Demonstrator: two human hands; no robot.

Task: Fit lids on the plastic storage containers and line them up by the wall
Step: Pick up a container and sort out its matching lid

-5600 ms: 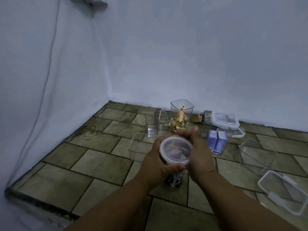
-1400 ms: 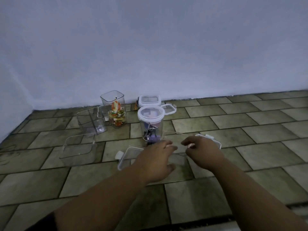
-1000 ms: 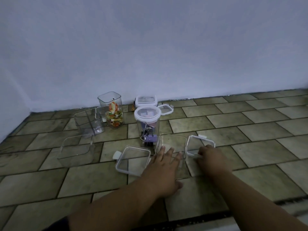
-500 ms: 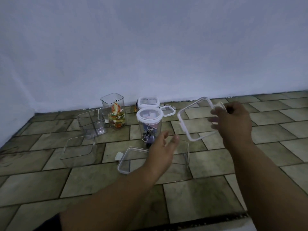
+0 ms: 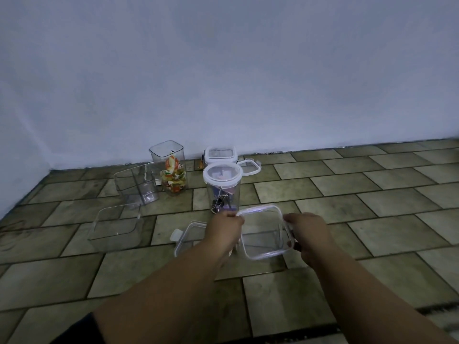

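A clear square lid with a white rim (image 5: 264,232) lies on top of a clear square container (image 5: 260,240) on the tiled floor. My left hand (image 5: 224,228) grips the lid's left edge and my right hand (image 5: 306,230) grips its right edge. Just behind stands a round lidded jar (image 5: 222,186) holding clips. A second loose lid (image 5: 188,235) lies to the left, partly hidden by my left wrist.
An empty low container (image 5: 115,228) sits at left. Behind it stand a divided clear box (image 5: 136,184) and a tall open jar of colourful wrappers (image 5: 171,168). By the wall (image 5: 248,83) are a lidded square box (image 5: 220,155) and a small lid (image 5: 249,166).
My right hand picked the square lid off the floor, raised it, then brought it down onto the square container. My left hand moved from the container's side to the lid's left edge.
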